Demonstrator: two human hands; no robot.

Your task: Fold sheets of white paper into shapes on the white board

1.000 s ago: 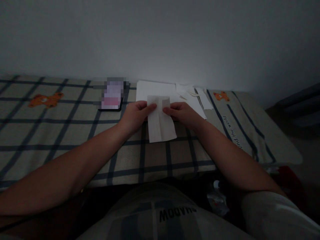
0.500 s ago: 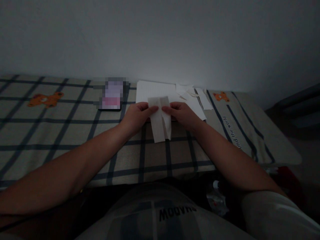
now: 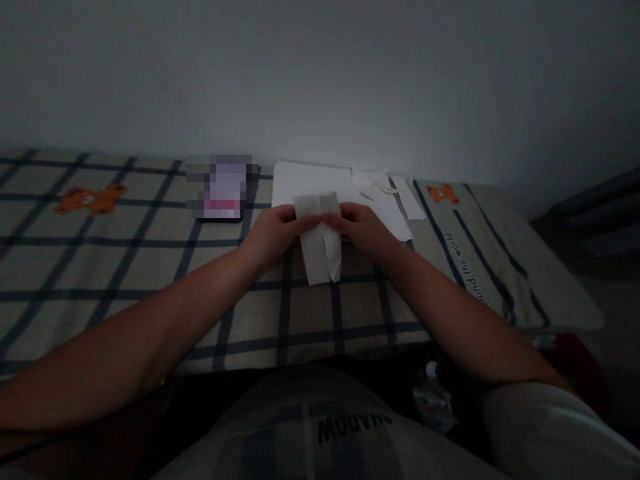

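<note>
A creased strip of white paper (image 3: 317, 257) is held up above the near part of the notebook, split lengthwise along its lower half. My left hand (image 3: 277, 230) pinches it from the left, thumb on the front and fingers behind. From the right, my right hand (image 3: 363, 227) grips the same paper, its thumb tip close against the left thumb at the top of the split. The fingers behind the paper are hidden. Under and behind the hands lies a white lined notebook (image 3: 310, 179), with torn paper pieces (image 3: 367, 180) on its right part.
A phone (image 3: 225, 190) with a blurred screen lies left of the notebook. A paper strip (image 3: 409, 199) rests at the notebook's right edge. The checked cloth (image 3: 150, 267) covers the table up to the wall (image 3: 320, 80). Below the front edge is a clear plastic bottle (image 3: 434, 397).
Both thumbs have come closer together on the paper. Its lower right flap has shifted slightly, narrowing the gap at the split. The arms stay almost in place.
</note>
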